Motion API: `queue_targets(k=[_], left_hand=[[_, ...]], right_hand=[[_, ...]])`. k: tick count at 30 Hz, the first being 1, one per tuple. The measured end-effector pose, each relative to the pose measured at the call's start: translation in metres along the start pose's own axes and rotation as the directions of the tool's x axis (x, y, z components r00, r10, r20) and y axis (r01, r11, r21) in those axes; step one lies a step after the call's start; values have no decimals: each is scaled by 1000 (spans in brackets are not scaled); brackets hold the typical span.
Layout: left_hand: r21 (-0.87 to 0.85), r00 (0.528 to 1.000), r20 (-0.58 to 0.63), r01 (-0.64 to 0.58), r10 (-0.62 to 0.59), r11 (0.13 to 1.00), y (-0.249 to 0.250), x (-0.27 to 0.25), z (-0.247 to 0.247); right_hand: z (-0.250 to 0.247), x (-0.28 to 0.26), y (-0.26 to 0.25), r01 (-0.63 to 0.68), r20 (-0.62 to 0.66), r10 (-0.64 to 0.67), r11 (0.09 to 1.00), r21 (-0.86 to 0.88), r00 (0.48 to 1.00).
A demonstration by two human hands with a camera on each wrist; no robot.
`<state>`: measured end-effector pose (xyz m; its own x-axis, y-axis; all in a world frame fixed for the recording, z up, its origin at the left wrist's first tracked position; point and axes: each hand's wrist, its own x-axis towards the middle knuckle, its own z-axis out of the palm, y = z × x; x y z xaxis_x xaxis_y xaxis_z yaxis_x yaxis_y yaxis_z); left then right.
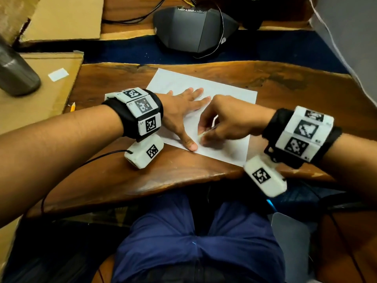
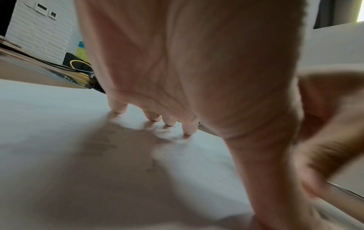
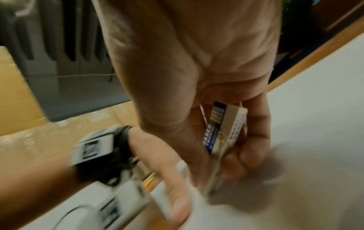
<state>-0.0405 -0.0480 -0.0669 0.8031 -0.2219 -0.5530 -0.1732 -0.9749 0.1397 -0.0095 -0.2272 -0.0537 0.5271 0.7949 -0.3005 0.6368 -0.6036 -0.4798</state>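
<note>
My right hand pinched the eraser by its sides, low on the near part of the paper. My left hand lay flat and open, pressing the paper on the bench. The eraser looked light and soft, and the paper looked thin and easy to crumple.

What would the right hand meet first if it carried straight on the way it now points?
Most likely the thumb of the left hand, which lies flat on the paper. The right hand grips an eraser tipped down onto the paper, aimed at that thumb; the gap is blurred.
</note>
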Motion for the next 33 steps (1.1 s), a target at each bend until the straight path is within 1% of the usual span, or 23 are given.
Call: queue_targets(k=[1, 3, 4, 5, 6, 8, 9, 10, 11, 14, 16, 18, 20, 21, 23, 27, 29, 30, 31, 33], left_hand=[[-1, 1000, -2, 4, -4, 1000, 0, 0, 0], [-5, 1000, 1, 12, -12, 1000, -1, 2, 0], [-2, 1000, 2, 16, -16, 1000, -1, 1, 0], [7, 1000, 4, 17, -17, 1000, -1, 1, 0], [18, 1000, 4, 19, -19, 1000, -1, 1, -1], [27, 1000, 6, 20, -21, 999, 2, 0, -2], [29, 1000, 7, 23, -23, 999, 3, 1, -3], [32, 999, 10, 30, -30, 999, 5, 0, -4], [36, 999, 14, 37, -37, 999, 7, 1, -5], [37, 998, 25, 57, -58, 998, 8, 1, -7], [39, 998, 22, 55, -56, 998, 6, 0, -8], [5, 998, -21, 56, -56, 998, 6, 2, -13], [-39, 993, -97, 60, -64, 997, 7, 6, -18], [-52, 990, -126, 64, -70, 997, 9, 9, -19], [-64, 986, -139, 83, -91, 994, 10, 14, -17], [-68, 988, -90, 122, -127, 990, 5, 18, -13], [-60, 988, -72, 129, -133, 990, 3, 19, -14], [-54, 989, -63, 131, -134, 990, 4, 19, -15], [-49, 989, -54, 132, -134, 990, 4, 20, -15], [-39, 990, -47, 129, -131, 991, 4, 20, -15]], right_hand=[[-8, 4, 7, -52, -22, 54, 997, 57, 998], [-23, 9, 21, -149, -118, 167, 978, 145, 979], [-26, 10, 25, -158, -156, 180, 977, 140, 971], [-24, 9, 25, -141, -164, 158, 984, 110, 974], [-19, 6, 21, -99, -135, 106, 993, 60, 985], [-5, -3, 8, -12, -30, 11, 999, -30, 999], [-3, -4, 6, -7, 0, 7, 999, -38, 1000], [-5, -3, 8, -30, -1, 30, 999, -22, 1000], [-10, 0, 14, -74, -33, 75, 997, 11, 997], [-30, 8, 37, -196, -185, 220, 971, 140, 958], [-36, 8, 47, -235, -203, 279, 948, 217, 939], [-35, 8, 51, -278, -182, 312, 941, 194, 932], [-35, 12, 51, -306, -167, 322, 945, 116, 932], [-37, 14, 50, -310, -161, 321, 946, 90, 933], [-39, 17, 48, -296, -155, 303, 953, 63, 940], [-42, 25, 47, -238, -184, 244, 970, 57, 952], [-40, 27, 47, -208, -225, 206, 978, 16, 952], [-37, 26, 45, -191, -223, 185, 982, -6, 957], [-33, 24, 44, -160, -197, 151, 987, -28, 969], [-25, 16, 35, -73, -84, 67, 995, -67, 994]])
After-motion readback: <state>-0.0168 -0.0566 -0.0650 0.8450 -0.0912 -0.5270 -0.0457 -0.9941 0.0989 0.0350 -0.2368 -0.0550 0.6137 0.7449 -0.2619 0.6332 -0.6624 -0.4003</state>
